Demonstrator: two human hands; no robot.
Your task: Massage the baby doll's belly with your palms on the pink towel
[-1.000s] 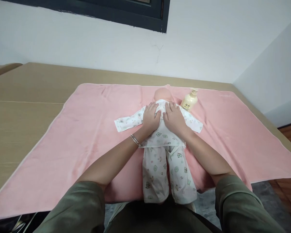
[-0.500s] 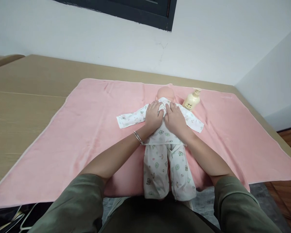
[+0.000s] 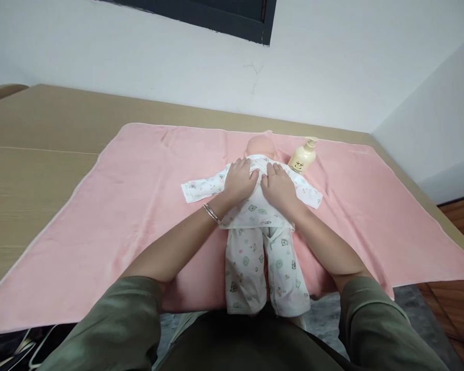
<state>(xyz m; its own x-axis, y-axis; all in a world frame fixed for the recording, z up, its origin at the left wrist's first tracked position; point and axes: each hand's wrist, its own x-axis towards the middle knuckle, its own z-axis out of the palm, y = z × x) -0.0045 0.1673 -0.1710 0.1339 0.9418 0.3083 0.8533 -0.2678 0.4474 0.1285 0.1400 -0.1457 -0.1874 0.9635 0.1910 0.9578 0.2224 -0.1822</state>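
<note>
A baby doll (image 3: 261, 146) lies on a pink blanket (image 3: 158, 196), its head away from me and its sleeves spread to both sides. It wears a white printed top (image 3: 257, 211) and matching trousers (image 3: 246, 268). My left hand (image 3: 240, 180) rests flat on the left of the top's upper part, fingers stretched out. On the right side of it lies my right hand (image 3: 278, 186), also flat with fingers extended. The thumbs point toward each other with a small gap between. The doll's face does not show.
A cream pump bottle (image 3: 302, 156) leans beside the doll's right-hand sleeve. Under the blanket is a wooden table (image 3: 38, 154), set against a white wall (image 3: 178, 67). The blanket's near edge hangs by my body. Dark items with a white frame (image 3: 42, 345) sit at the lower left.
My hands have slid slightly apart across the doll's upper body, the left one outward. The whole view has shifted a little.
</note>
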